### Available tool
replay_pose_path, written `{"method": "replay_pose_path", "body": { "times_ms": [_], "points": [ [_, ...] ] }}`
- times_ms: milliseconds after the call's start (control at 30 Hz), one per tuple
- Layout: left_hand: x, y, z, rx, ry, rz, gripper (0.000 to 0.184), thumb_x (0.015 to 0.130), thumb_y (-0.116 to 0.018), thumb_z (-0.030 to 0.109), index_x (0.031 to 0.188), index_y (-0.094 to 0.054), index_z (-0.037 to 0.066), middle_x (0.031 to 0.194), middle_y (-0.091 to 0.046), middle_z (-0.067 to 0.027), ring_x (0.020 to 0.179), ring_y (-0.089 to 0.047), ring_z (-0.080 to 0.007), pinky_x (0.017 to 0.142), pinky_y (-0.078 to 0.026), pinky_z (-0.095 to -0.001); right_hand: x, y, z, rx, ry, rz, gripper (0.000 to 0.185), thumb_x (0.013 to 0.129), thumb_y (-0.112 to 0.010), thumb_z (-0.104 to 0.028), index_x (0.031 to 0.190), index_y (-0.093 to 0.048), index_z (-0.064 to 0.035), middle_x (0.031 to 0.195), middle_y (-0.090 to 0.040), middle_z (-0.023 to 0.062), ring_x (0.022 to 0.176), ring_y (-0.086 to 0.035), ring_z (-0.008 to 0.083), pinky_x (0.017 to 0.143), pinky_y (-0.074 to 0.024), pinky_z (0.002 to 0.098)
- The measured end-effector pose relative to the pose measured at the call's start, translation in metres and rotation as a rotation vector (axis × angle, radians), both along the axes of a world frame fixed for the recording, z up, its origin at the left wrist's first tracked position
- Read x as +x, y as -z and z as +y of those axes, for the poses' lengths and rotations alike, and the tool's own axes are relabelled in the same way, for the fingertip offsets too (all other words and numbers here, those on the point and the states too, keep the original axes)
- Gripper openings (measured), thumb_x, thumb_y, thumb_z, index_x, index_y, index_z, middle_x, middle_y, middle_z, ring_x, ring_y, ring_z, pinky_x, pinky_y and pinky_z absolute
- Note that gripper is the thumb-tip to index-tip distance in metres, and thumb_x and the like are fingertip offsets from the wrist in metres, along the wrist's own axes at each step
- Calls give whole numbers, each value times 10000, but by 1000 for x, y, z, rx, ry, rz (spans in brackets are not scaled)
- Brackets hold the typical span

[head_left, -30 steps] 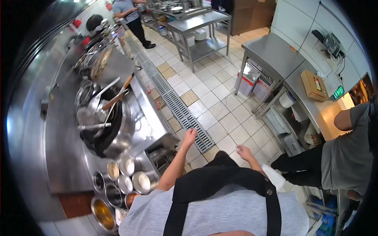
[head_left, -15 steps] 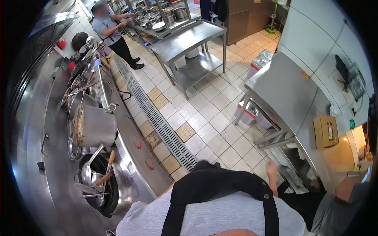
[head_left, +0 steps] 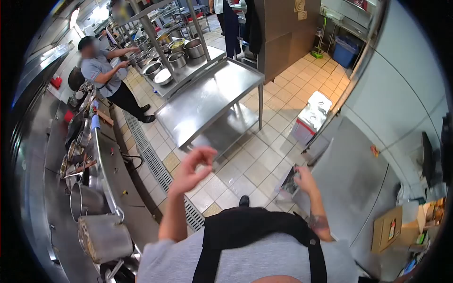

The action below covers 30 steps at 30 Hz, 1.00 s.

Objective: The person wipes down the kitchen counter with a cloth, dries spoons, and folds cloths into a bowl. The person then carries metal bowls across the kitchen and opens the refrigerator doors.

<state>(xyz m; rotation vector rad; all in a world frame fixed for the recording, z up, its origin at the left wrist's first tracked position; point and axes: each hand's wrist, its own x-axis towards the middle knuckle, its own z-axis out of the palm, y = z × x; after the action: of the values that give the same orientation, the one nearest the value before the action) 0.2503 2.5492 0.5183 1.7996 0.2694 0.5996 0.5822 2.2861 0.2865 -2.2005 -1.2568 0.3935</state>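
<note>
My left hand is raised in front of me, its fingers curved and apart with nothing between them. Beyond it stands a steel table with a lower shelf. My right hand hangs lower, beside the steel counter on the right. Its fingers are partly bent, and a container on the floor side shows just behind them. Whether the fingers touch anything is too small to tell.
A large pot stands on the stove line at left. A person works at a pot-laden rack. A drain grate crosses the floor. A lidded bin and an open cardboard box are at right.
My view has moved forward, bringing the steel table closer. My left hand has risen into view from behind my body. My right hand now appears higher, and the person at right has left view.
</note>
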Motion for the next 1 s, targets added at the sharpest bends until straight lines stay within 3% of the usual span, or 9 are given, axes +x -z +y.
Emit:
{"method": "replay_pose_path", "body": {
  "times_ms": [100, 200, 267, 367, 433, 533, 733, 867, 1000],
  "points": [
    [76, -120, 32, 15, 202, -529, 261, 782, -648, 175, 981, -543, 43, 698, -499, -18, 604, -466, -115, 651, -414, -285, 27, -1, 8, -77, 128, 222, 366, 758, -645, -113, 1091, -534, -12, 982, -548, 170, 892, -585, 300, 779, -488, 388],
    [164, -182, 70, 373, 668, -932, 138, 855, -609, 174, 840, -502, 87, 505, -471, -24, 425, -436, -155, 546, -431, -318, 67, 20, 16, -157, 232, 490, 377, 742, -659, -122, 1084, -544, -16, 955, -602, 170, 851, -614, 283, 747, -494, 378],
    [216, -199, 87, 421, 712, -975, 273, 844, -652, 233, 1051, -516, 119, 504, -500, -5, 404, -440, -118, 495, -424, -278, 96, 25, 36, -255, 282, 631, 364, 728, -674, -145, 1058, -569, -31, 949, -620, 180, 838, -620, 311, 740, -488, 392],
    [288, -213, 117, 419, 695, -995, 195, 864, -595, 203, 1021, -509, 126, 530, -515, -13, 413, -438, -126, 498, -433, -293, 168, 30, 79, -302, 147, 453, 354, 733, -672, -167, 1050, -588, -35, 940, -630, 177, 839, -623, 318, 750, -487, 394],
    [336, -226, 154, 415, 765, -1028, 138, 859, -591, 46, 956, -493, 37, 539, -555, -77, 420, -498, -154, 501, -486, -312, 222, 5, 137, -366, 77, 395, 343, 736, -669, -178, 1040, -598, -36, 923, -634, 174, 871, -615, 326, 774, -482, 394],
    [382, -236, 206, 466, 820, -982, 111, 851, -530, -14, 936, -463, 8, 553, -564, -121, 424, -515, -179, 493, -503, -329, 326, -9, 240, -167, -33, 289, 337, 722, -660, -161, 1026, -599, -28, 960, -618, 191, 940, -580, 344, 814, -461, 411],
    [492, -229, 308, 432, 724, -1040, 110, 857, -535, 32, 945, -471, 49, 530, -532, -83, 408, -470, -158, 490, -471, -312, 478, -46, 442, -229, -278, 7, 288, 771, -625, -168, 1019, -597, -25, 959, -619, 181, 924, -595, 321, 811, -470, 399],
    [553, -222, 377, 429, 630, -1083, 111, 861, -538, 63, 952, -476, 77, 515, -511, -58, 397, -439, -144, 487, -450, -301, 565, 12, 523, -149, -266, 221, 274, 793, -604, -181, 1010, -590, -14, 941, -615, 187, 908, -596, 321, 781, -472, 408],
    [615, -219, 446, 419, 521, -1126, 111, 865, -541, 93, 958, -482, 105, 500, -490, -33, 386, -409, -130, 485, -429, -289, 646, 103, 471, -352, -153, 154, 300, 805, -571, -260, 978, -602, -17, 914, -627, 199, 859, -597, 366, 755, -480, 407]
  ]
}}
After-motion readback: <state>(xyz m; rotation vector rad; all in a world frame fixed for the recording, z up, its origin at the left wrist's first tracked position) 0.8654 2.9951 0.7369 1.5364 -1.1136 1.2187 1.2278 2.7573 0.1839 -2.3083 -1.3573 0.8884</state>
